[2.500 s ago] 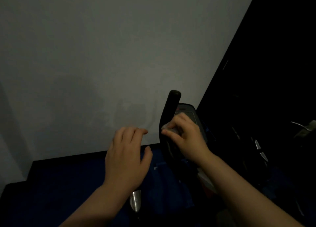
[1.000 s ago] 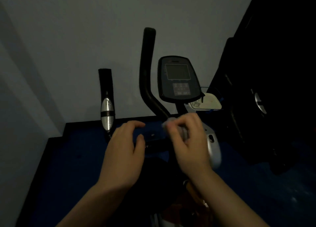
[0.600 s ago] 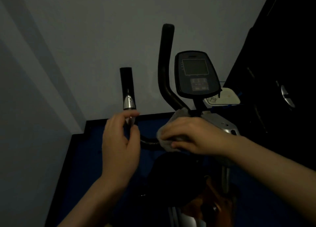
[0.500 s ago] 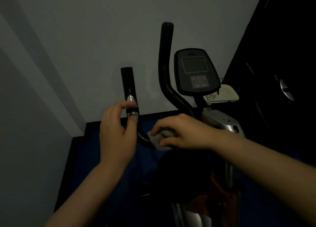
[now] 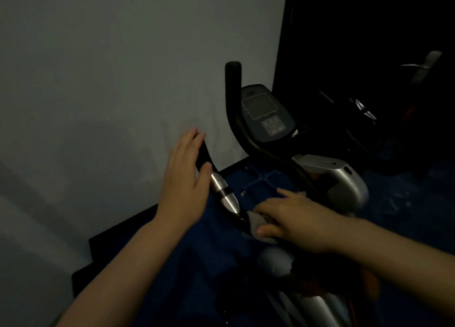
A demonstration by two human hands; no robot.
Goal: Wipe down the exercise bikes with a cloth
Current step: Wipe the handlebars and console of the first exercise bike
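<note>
I see a pale grey cloth (image 5: 257,222) against the black handlebar (image 5: 246,139), whose grip carries a shiny silver sensor (image 5: 222,191) crossed by one black band. The console (image 5: 267,115) is dark with grey keys, the floor (image 5: 406,203) deep blue, the wall (image 5: 110,80) plain grey.

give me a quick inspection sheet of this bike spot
surface: blue floor, dim light
job's things: exercise bike; grey cloth pressed on the handlebar bend below the silver sensor; console dark
clutter: nothing seen
grippers: left hand loosely around the left grip, fingers not closed; right hand holding the cloth
cables: nothing seen
surroundings: pale wall ahead; dark area at right with more equipment, too dim to identify
</note>
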